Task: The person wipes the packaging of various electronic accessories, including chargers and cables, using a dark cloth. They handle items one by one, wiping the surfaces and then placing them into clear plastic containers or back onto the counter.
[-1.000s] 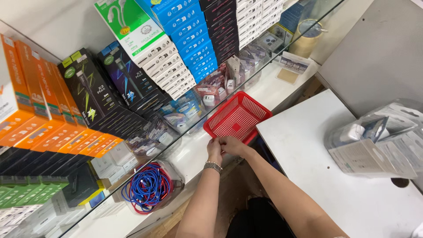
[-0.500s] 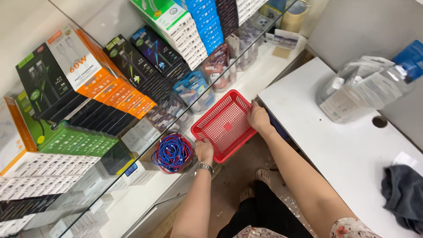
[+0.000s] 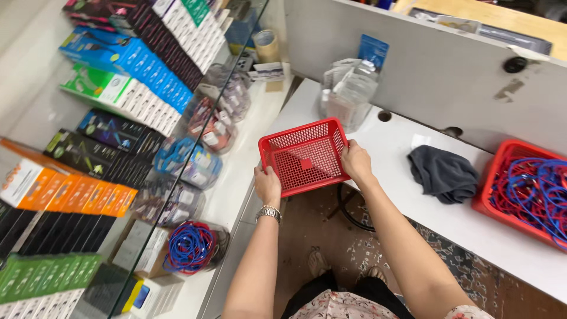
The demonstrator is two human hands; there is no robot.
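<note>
A: What are the hands doing with the basket (image 3: pixel 305 155)?

B: Both are gripping it. The left hand (image 3: pixel 267 184) is closing on the near left rim, thumb on top, the other fingers hidden beneath. The right hand (image 3: pixel 357 162) is clamping the right rim, fingers curled over the edge. The basket is empty and is hanging in the air, between the glass shelf (image 3: pixel 236 177) and the white desk (image 3: pixel 413 195), partly over the desk's corner.

A: How is one holding it well here?

B: I'd say by keeping both grips on opposite rims, as now, so the basket is staying level; it is tilting slightly toward the person at present. The mesh is light plastic, so a firm pinch on the rim is probably doing more than a squeeze on the wall. Minding the desk edge under the right hand and the glass at the left is also wise.

A: And where is it lying relative to the fingers?

B: Right between them, the rim touching both hands. The wristwatch (image 3: pixel 269 213) arm is reaching from below left, the other arm from below right.

A: What is nearby?

B: A grey cloth (image 3: pixel 443 172) is lying on the desk, well right of the basket. A second red bin (image 3: pixel 502 177) of blue cables (image 3: pixel 540 189) is sitting beyond it. Clear packets (image 3: pixel 348 97) are standing behind.
</note>
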